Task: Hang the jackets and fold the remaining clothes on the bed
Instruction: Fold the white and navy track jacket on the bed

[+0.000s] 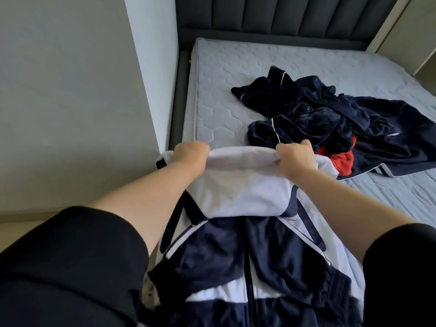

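A white and navy zip jacket [247, 232] hangs in front of me over the near corner of the bed, its zip running down the middle. My left hand [191, 153] grips the white top edge at the left. My right hand [296, 156] grips the same edge at the right. Both fists hold the fabric stretched between them. Behind the hands, a heap of dark navy clothes [330, 116] with thin white piping lies on the bare mattress [224, 90]. A red garment [342, 159] pokes out from under the heap.
A dark padded headboard [283, 17] stands at the far end of the bed. A grey wall [70, 102] runs along the left, close to the bed frame. Bare mattress shows to the left of the heap and toward the headboard.
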Action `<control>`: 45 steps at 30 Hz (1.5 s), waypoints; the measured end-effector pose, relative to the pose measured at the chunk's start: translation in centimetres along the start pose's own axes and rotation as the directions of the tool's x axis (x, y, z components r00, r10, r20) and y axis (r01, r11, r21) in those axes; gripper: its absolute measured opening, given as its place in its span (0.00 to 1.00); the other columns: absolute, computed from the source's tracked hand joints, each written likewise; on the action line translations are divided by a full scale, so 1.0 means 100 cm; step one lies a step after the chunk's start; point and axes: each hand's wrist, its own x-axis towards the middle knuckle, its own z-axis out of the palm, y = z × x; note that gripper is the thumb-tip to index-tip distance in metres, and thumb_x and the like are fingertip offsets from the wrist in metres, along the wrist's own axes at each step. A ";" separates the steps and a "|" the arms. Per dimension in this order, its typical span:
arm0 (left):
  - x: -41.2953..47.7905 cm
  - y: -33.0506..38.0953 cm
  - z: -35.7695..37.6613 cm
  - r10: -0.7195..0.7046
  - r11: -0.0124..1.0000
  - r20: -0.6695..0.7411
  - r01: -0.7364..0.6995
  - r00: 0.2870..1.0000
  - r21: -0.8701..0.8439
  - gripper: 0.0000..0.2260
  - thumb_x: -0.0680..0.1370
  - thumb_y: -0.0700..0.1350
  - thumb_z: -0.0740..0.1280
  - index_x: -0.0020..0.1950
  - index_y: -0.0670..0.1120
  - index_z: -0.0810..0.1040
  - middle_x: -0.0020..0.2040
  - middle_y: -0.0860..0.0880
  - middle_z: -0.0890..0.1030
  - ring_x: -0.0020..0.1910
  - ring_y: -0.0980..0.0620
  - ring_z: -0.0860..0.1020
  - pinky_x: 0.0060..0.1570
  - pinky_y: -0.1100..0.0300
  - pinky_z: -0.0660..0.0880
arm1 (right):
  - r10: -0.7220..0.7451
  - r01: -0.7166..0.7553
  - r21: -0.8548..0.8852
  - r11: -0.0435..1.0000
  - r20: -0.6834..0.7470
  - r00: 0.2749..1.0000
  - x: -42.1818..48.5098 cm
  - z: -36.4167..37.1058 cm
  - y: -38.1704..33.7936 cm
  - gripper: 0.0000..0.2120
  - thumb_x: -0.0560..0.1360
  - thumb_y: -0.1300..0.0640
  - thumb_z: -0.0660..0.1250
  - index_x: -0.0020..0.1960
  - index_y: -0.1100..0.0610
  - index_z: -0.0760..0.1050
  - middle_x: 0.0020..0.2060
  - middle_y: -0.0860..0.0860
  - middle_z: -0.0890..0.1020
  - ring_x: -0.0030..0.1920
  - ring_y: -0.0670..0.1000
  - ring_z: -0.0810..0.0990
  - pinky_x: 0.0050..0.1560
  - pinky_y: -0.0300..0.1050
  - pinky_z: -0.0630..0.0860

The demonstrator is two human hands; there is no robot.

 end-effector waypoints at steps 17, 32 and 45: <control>-0.175 0.020 0.038 0.392 0.913 -0.108 -0.400 0.914 -0.076 0.13 0.65 0.30 0.68 0.46 0.42 0.76 0.40 0.46 0.78 0.38 0.46 0.79 0.32 0.58 0.73 | -0.165 0.258 0.210 0.943 -0.379 0.911 -0.187 0.001 0.009 0.23 0.51 0.74 0.65 0.46 0.67 0.79 0.31 0.57 0.74 0.31 0.59 0.75 0.36 0.51 0.74; -0.188 0.041 0.059 0.272 0.890 0.247 -0.146 0.930 -0.432 0.17 0.77 0.58 0.60 0.35 0.48 0.67 0.35 0.53 0.70 0.36 0.50 0.71 0.34 0.57 0.63 | -0.148 0.112 0.473 0.874 0.039 0.988 -0.257 0.026 -0.009 0.13 0.67 0.55 0.62 0.44 0.62 0.79 0.43 0.56 0.78 0.41 0.58 0.77 0.39 0.47 0.72; -0.153 0.046 0.132 0.064 0.977 0.037 -0.055 0.997 -0.204 0.26 0.80 0.60 0.43 0.76 0.58 0.38 0.78 0.54 0.39 0.75 0.52 0.36 0.68 0.48 0.30 | 0.227 -0.340 0.274 0.900 0.371 0.900 -0.174 0.071 -0.005 0.27 0.80 0.45 0.46 0.77 0.52 0.49 0.77 0.52 0.50 0.76 0.51 0.45 0.72 0.57 0.37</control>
